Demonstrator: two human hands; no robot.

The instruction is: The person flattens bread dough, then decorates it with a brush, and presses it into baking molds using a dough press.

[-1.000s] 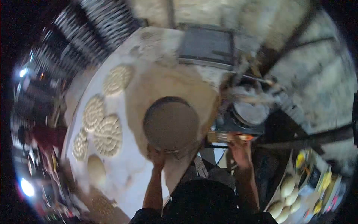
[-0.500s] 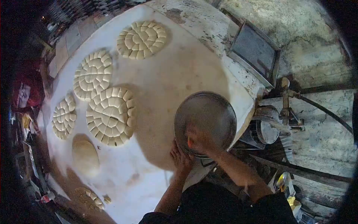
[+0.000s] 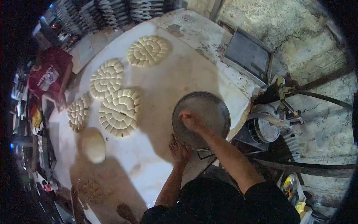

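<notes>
A round dark metal pan [image 3: 214, 108] rests at the right side of the pale work table. My right hand [image 3: 192, 121] is inside it, fingers closed, near the left part of its bottom; a small orange-red spot shows at the fingers, too blurred to name. Against the pan's near-left rim lies my left hand [image 3: 179, 151], fingers stretched out along the outside. To the left are flat dough rounds scored into many pieces: one at the back [image 3: 148, 51], another [image 3: 106, 79] touching a larger one [image 3: 120, 112], and one farther left [image 3: 78, 112]. A smooth dough lump [image 3: 94, 146] sits nearer me.
A person in a red shirt [image 3: 50, 72] leans at the table's far left edge. A rectangular metal tray [image 3: 248, 54] stands at the back right. Beyond the right edge are a round metal container [image 3: 267, 128] and a hose [image 3: 320, 96]. Dark shadow covers the near-left table.
My right hand has shifted left and up inside the pan. My left hand stays at the rim. The view has turned, bringing the red-shirted person further into sight.
</notes>
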